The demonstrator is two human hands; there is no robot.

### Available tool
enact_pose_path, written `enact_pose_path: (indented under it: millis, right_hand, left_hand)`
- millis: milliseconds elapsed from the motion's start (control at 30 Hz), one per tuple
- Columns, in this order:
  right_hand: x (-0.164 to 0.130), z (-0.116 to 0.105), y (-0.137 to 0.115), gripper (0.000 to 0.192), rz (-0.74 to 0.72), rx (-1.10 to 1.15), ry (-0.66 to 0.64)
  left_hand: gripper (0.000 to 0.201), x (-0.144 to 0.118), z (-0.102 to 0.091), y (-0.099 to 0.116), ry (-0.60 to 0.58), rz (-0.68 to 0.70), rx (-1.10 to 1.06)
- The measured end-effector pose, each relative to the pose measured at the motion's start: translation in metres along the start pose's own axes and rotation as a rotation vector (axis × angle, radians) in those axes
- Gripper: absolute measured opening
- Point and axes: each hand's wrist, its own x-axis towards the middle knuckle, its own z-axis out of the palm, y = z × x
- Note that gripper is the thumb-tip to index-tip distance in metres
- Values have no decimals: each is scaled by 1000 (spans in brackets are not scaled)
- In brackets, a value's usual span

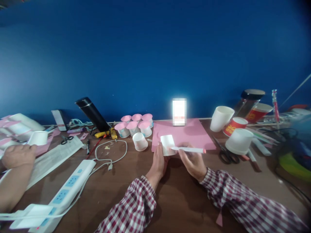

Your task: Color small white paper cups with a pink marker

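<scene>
Held cup [167, 144] white; sleeves [133, 204] maroon-white checked; wall [136, 58] blue

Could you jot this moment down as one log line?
left hand: holds white cup | right hand: holds marker, tip at cup | nearby: pink sheet, pink-topped cups

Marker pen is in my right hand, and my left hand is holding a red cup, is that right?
Not quite: the cup in your left hand is white, as the head view shows. The marker pen is in your right hand.
</scene>
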Motion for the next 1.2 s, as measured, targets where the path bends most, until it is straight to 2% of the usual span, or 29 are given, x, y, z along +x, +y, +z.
enact_pose_path:
  millis: [233,400,567,733,900,1033,1200]
  right_hand:
    - [0,0,1,12,-10,-8,51]
    - [0,0,0,12,-10,1,3]
    - [2,0,0,13,-8,-40,77]
    - [2,0,-1,12,0,3,27]
    - [3,0,-1,12,11,13,98]
    - [2,0,-1,11,22,76,62]
    - [1,0,0,11,10,36,29]
  left_hand:
    - [44,0,0,0,1,-2,-25]
    - [38,0,1,0,-15,14,-22]
    - [45,0,0,0,-2,-4,-25]
    - [43,1,-1,-1,-5,1,-40]
    - [50,0,0,0,10,-23,-41]
    - [48,-1,1,2,-27,-20,-24]
    - [44,-1,0,1,-33,5,-29]
